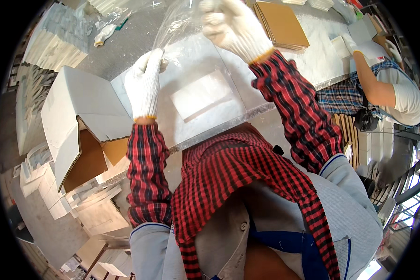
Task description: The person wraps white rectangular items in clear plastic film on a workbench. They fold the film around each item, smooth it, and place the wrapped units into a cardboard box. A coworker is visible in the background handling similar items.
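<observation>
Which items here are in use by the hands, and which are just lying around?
In hand: clear plastic bag, gripped by left hand and right hand.

Lying about: open white carton, brown cardboard sheets, spare glove, stacked white boxes.

Grey workbench (140, 42) under an open white carton (84, 100), brown cardboard sheets (281, 23) (stacked), a clear slab (205, 93)

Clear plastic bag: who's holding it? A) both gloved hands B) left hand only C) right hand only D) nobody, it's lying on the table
A: the clear plastic bag is raised above the table, pinched by the left hand below and the right hand at the top.
</observation>
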`<state>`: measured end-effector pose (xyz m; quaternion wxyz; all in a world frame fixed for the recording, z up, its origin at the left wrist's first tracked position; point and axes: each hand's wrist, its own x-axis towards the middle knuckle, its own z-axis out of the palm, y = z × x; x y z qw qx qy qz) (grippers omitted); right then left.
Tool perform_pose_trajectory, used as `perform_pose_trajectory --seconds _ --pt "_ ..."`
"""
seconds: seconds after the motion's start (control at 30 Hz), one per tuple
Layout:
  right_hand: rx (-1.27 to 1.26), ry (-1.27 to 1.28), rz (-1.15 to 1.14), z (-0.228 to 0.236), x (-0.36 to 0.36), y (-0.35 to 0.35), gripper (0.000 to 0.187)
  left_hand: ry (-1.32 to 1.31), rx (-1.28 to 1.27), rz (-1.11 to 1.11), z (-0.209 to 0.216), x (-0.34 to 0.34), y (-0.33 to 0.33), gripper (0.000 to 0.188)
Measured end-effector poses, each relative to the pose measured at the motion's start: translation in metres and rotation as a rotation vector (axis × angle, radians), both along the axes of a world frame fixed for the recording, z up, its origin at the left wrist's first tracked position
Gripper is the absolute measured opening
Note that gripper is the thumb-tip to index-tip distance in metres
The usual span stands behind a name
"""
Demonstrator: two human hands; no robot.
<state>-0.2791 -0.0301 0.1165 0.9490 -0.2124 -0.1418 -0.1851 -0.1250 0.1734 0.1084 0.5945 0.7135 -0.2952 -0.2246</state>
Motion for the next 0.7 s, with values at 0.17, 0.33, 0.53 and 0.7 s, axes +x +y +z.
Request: perform_pose_trajectory --seconds 0.17,0.33,0.53,0.7 --pt "-0.22 0.866 -0.416 -0.029 0.028 -0.029 0.05 -0.018 0.116 0.02 -0.057 0.029 -0.033 0.043" --pt "-0.252 1.274 -0.267 -0.043 -0.019 -0.002 0.09 -0.09 0.282 0.072 -0.071 0.034 -0.029 0.042" --pt "-1.208 1.191 -0.203 -0.079 -0.032 0.016 0.097 -0.182 0.281 0.106 -0.074 0.026 -0.036 0.041" --pt "-0.944 1.107 -0.121 -0.074 -0.021 0.008 0.086 -0.118 0.258 0.099 -0.065 0.023 -0.033 0.034"
